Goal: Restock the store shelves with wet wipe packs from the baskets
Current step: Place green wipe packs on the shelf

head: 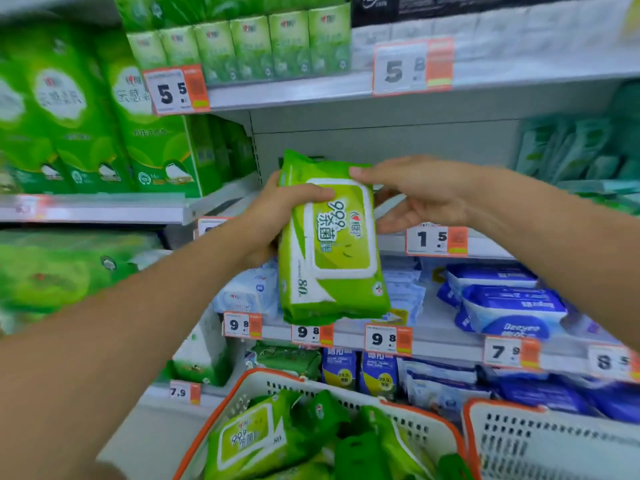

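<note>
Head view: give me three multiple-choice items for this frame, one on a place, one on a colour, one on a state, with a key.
1. Where is the green wipe pack that both hands touch?
A. in the air before the shelves
B. inside a basket
C. flat on the top shelf

2. What colour are the basket rims?
A. blue
B. orange
C. black

3. How is the left hand on the pack?
A. flat and apart from it
B. curled round its edge
C. pinching a price tag

Key: 1 A, the pack hangs between the left hand and right hand; 2 B, both rims show orange; 3 B, its thumb lies across the pack's front.
</note>
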`<state>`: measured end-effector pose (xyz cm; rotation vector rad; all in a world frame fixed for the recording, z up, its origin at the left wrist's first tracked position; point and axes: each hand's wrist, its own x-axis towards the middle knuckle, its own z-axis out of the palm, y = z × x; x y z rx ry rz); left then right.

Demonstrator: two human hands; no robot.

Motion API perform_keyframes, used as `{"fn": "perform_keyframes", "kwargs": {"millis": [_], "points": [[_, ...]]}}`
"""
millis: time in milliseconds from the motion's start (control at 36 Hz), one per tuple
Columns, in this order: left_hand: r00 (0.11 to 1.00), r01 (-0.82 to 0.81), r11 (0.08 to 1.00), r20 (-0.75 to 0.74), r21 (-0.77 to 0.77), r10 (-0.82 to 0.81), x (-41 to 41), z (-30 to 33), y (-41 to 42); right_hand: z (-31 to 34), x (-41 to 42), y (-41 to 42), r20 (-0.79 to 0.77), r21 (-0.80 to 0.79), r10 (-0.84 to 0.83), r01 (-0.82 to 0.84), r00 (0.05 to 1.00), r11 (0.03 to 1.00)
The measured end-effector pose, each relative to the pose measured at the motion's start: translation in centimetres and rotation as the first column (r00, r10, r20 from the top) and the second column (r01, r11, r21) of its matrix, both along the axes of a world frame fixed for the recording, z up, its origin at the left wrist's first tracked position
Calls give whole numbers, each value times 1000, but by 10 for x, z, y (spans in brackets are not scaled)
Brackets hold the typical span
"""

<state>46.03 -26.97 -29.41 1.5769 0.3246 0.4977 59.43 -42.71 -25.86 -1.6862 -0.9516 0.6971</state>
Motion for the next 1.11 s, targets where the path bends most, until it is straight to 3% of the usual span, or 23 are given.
{"fn": "perform_keyframes", "kwargs": {"millis": [139, 222, 333, 417, 472, 528, 583, 639, 722, 778, 944, 1028, 1111], "points": [[997, -46, 967, 56, -249, 62, -10, -40, 0, -55, -5, 0, -93, -131, 150, -162, 984, 978], [989, -91, 945, 82, -313, 122, -13, -50, 0, -84, -12, 0, -356, -37, 332, -368, 873, 929], [984, -127, 928, 73, -351, 162, -17, -61, 4, -104, -12, -2, -310, 23, 383, -395, 870, 918], [986, -154, 948, 25, -278, 167, -22, -66, 7, -108, -6, -3, -268, 27, 384, -392, 883, 920], [992, -121, 972, -49, -203, 113, -33, -71, 13, -109, -1, -6, -219, -44, 401, -420, 889, 907], [986, 22, 984, -159, -176, -50, -50, -82, 26, -114, 5, -10, -181, -172, 435, -464, 882, 869], [916, 183, 968, -328, -170, -231, -65, -104, 32, -127, 5, -14, -173, -322, 466, -496, 868, 806], [777, 303, 938, -527, -166, -344, -71, -137, 30, -150, 2, -16, -195, -451, 497, -527, 845, 720], [513, 449, 881, -765, -147, -389, -73, -187, 8, -203, -4, -18, -202, -610, 559, -549, 805, 571], [400, 487, 853, -819, -190, -411, -73, -217, -1, -241, -6, -22, -238, -668, 563, -554, 792, 497], [448, 379, 902, -812, -207, -375, -69, -259, -5, -306, -9, -35, -132, -747, 519, -429, 844, 508], [433, 421, 904, -858, -77, -275, -60, -264, -6, -317, -11, -39, -70, -734, 468, -363, 881, 574], [384, 554, 826, -912, 101, -146, -52, -266, -17, -326, -25, -46, -38, -760, 467, -329, 883, 560]]}}
